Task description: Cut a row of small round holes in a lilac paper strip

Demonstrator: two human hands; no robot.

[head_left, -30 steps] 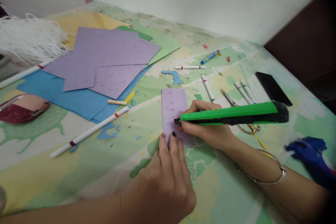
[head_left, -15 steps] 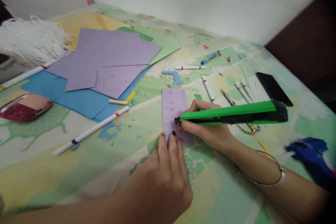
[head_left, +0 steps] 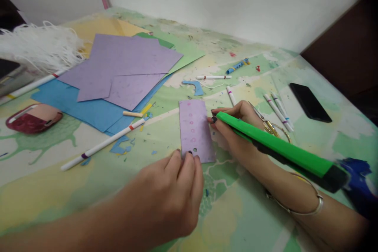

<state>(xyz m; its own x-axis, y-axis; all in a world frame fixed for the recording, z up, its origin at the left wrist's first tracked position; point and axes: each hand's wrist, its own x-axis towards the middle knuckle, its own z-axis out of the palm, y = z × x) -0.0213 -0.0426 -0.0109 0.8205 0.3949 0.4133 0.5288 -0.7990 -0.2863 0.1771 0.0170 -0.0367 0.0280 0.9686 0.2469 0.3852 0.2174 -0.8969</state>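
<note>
Purple strip (head_left: pixel 201 126): matt paper or thin card, faintly mottled
Cutter (head_left: pixel 274 142): smooth green plastic with a soft sheen, dark at the end
Scissors (head_left: pixel 268 126): metallic, shiny gold-coloured handles
Bracelet (head_left: pixel 319 204): polished silvery metal
Markers (head_left: pixel 278 112): smooth white plastic
Phone (head_left: pixel 310 102): smooth, black, low sheen
Large sheets (head_left: pixel 126 53): flat matt paper
Short stick (head_left: pixel 132 114): pale, wood-like, matt
String pile (head_left: pixel 44 45): white loose strands, fibre unclear
Table cover (head_left: pixel 50 189): printed, slightly creased, cloth or plastic unclear

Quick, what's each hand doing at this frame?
Left hand: fingertips on the lower edge of the purple strip.
Right hand: closed around the green cutter, held off the strip.
</note>
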